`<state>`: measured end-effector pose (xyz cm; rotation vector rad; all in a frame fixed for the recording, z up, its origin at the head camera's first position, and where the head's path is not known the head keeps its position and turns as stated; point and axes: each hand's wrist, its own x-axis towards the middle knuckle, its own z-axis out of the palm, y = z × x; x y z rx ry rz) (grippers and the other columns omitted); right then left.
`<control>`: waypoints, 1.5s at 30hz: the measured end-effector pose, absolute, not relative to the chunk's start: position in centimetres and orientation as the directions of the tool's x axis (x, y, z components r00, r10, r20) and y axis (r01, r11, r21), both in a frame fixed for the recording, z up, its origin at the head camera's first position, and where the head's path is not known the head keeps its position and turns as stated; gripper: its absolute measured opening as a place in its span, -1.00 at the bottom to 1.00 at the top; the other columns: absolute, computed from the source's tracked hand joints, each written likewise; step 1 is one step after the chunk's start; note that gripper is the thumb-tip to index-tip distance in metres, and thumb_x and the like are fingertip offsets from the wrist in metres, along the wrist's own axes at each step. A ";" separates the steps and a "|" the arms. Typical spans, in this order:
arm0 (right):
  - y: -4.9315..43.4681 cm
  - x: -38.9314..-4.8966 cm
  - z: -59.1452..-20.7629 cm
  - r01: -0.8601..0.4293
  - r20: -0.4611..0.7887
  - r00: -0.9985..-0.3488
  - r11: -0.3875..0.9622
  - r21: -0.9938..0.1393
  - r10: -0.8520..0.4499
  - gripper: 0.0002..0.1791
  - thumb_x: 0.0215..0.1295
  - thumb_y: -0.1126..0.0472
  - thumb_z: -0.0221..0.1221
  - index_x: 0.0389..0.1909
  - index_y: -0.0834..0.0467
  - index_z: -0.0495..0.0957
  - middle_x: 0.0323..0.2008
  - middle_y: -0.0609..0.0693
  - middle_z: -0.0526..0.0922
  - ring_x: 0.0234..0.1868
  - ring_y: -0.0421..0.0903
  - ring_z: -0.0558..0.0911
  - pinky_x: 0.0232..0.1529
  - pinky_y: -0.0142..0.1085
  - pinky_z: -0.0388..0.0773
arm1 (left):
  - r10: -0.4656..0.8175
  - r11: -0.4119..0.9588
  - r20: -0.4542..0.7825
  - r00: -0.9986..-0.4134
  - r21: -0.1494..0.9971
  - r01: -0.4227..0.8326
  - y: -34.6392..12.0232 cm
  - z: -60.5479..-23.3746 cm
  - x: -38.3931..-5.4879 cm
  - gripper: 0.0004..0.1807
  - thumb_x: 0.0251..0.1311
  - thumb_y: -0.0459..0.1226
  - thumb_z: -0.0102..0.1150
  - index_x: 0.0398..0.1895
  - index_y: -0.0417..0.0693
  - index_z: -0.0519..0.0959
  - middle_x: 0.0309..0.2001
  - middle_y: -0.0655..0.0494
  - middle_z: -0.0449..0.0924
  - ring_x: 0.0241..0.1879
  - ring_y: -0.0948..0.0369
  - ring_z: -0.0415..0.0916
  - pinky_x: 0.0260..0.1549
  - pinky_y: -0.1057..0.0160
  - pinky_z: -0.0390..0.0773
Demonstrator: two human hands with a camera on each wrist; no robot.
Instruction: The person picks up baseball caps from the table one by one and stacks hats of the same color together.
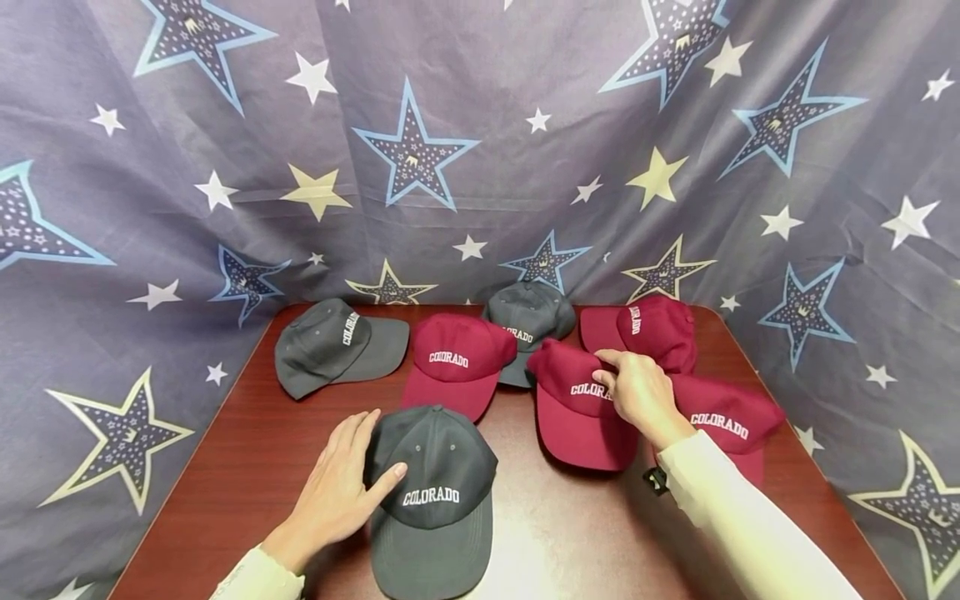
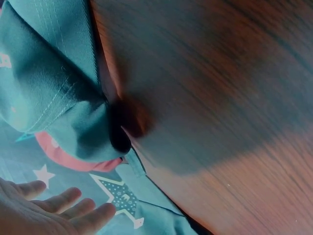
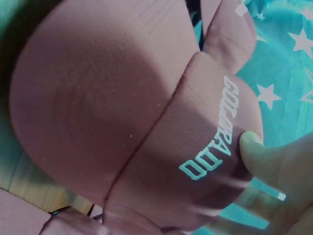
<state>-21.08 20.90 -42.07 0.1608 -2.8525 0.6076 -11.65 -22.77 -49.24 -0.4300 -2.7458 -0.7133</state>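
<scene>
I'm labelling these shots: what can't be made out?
- Head: last letters on the held red cap, behind the right hand.
- Head: first letters on the back grey cap, behind the left red cap.
- Head: some brim of the right red cap, behind the right sleeve.
- Head: black thing by that sleeve, too small to identify.
- Left wrist: most letters on the front grey cap, cut by the left edge.
</scene>
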 end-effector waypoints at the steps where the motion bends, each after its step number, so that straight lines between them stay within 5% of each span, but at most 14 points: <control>1: 20.8 -20.8 -42.0 -0.158 0.239 -0.969 0.908 -0.388 -0.067 -0.63 0.36 0.13 0.32 0.17 0.01 0.69 0.01 0.22 0.72 -0.06 0.29 0.69 -0.30 0.23 0.57 | 0.216 0.834 0.333 -0.918 0.425 0.350 -22.8 -49.2 -11.6 -0.06 0.28 0.21 0.24 0.56 -0.11 0.20 0.40 -0.18 0.28 0.43 -0.13 0.18 0.32 -0.29 0.25; 12: 20.6 -18.1 -41.1 -0.205 0.255 -0.960 0.903 -0.378 -0.112 -0.64 0.33 0.15 0.36 0.14 -0.02 0.70 0.01 0.18 0.73 -0.05 0.26 0.70 -0.37 0.22 0.56 | 0.215 0.835 0.346 -0.913 0.420 0.356 -22.8 -49.1 -11.4 -0.06 0.28 0.22 0.24 0.55 -0.11 0.21 0.40 -0.16 0.29 0.43 -0.12 0.18 0.33 -0.28 0.24; 45: 19.3 -11.7 -42.3 -0.294 0.287 -0.938 0.882 -0.368 -0.193 -0.67 0.21 0.14 0.45 0.02 -0.08 0.76 -0.05 -0.04 0.76 0.03 0.04 0.69 -0.17 0.11 0.64 | 0.214 0.839 0.373 -0.903 0.403 0.366 -22.8 -48.9 -11.1 -0.06 0.26 0.20 0.27 0.55 -0.11 0.22 0.39 -0.16 0.30 0.42 -0.12 0.19 0.30 -0.29 0.27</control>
